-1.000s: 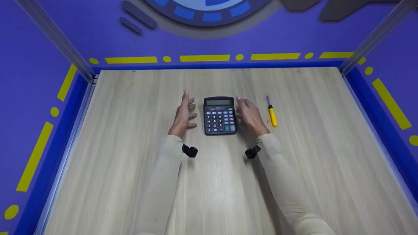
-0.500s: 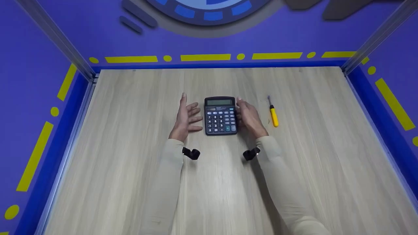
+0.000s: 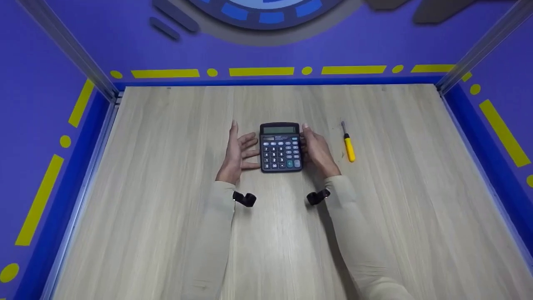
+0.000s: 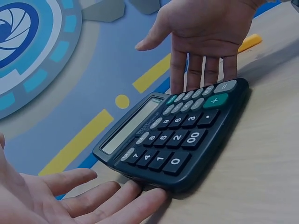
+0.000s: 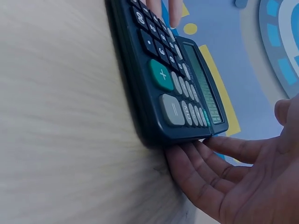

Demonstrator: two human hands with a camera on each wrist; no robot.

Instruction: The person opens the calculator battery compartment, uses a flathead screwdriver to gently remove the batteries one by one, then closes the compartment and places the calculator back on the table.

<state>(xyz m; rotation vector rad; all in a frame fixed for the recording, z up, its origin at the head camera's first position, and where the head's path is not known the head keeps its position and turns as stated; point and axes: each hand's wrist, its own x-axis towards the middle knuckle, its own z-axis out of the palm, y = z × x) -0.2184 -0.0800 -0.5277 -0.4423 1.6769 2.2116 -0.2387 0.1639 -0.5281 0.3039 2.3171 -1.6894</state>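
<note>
In my head view the calculator (image 3: 281, 148) sits face up near the middle of the table (image 3: 166, 175), its screen (image 3: 279, 130) at 12 o'clock and its number keys below. At its 9 o'clock side I have the left hand (image 3: 235, 156), ungripped, fingers straight and spread, thumb toward 12; the left wrist view shows its fingertips against the calculator's edge. At 3 o'clock the right hand (image 3: 318, 152) is also relaxed, thumb clear of the case, and my right wrist view shows its fingertips reaching the side's lower edge. I can't tell how far either set goes underneath. Past the right hand, at 3 o'clock, lies a yellow screwdriver (image 3: 349, 149), tip toward 12, handle toward 6. A blue wall (image 3: 166, 52) with yellow dashes stands at 12
</note>
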